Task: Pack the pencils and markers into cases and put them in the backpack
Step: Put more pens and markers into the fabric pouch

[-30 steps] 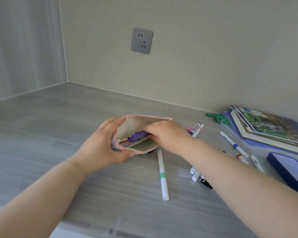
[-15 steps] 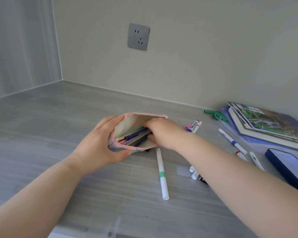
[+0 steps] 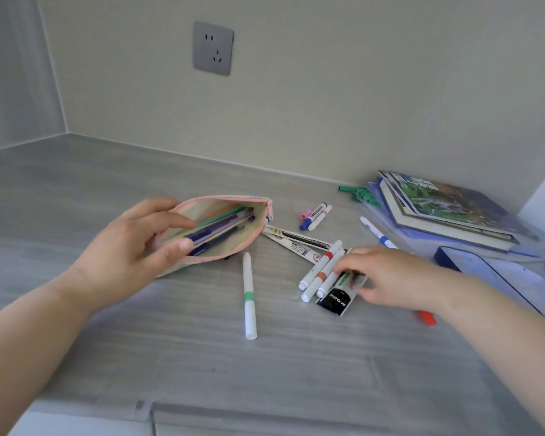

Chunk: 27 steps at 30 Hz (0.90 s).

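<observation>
A pink pencil case [image 3: 221,228], already holding several pens, is kept spread open on the desk [image 3: 107,184] by the left hand [image 3: 132,247]. The right hand [image 3: 387,278], withdrawn from the case, is now closed loosely over a cluster of markers [image 3: 321,272] beside it; more packing remains. No backpack is seen.

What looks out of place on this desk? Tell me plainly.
Nothing damaged or spilled. Loose markers lie scattered at odd angles under the right hand; the left hand holds the pink case open, part filled.
</observation>
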Available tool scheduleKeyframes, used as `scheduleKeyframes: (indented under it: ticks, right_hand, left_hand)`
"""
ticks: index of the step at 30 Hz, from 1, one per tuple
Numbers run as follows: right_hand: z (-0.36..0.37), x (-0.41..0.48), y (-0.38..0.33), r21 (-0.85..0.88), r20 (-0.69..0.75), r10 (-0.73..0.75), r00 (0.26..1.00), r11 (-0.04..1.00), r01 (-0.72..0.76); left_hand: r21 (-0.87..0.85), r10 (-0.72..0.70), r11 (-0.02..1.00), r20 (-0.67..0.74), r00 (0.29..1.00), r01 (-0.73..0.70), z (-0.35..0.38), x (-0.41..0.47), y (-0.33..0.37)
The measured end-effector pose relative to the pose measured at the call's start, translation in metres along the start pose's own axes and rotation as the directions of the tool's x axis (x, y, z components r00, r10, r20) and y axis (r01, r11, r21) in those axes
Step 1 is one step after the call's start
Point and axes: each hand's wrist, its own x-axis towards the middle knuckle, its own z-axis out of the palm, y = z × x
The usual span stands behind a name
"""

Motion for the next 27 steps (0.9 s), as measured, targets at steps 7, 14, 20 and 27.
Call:
scheduleKeyframes:
  ticks: [7,14,20,27]
  right_hand:
    - [0.011,-0.004,-0.002,-0.048,-0.058,-0.086,0.995,0.995,0.084]
    - [0.014,0.006,0.002,-0.153,-0.134,-0.158,0.978,0.979,0.137]
    - [0.013,0.004,0.002,-0.112,-0.175,-0.075,0.982,0.992,0.056]
    - [-0.035,-0.019,0.002,0.231,-0.474,0.070,0.878,0.972,0.047]
  left_hand:
    - [0.027,-0.068,0.997,-0.067,0.995,0.070,0.001,0.002,-0.002]
    - [0.016,-0.083,0.996,-0.052,0.995,0.084,0.001,0.001,0.001]
    - [0.014,-0.068,0.998,-0.040,0.997,0.068,0.002,0.001,0.001]
    - [-0.104,-0.090,0.991,-0.029,0.995,0.087,-0.001,0.000,0.001]
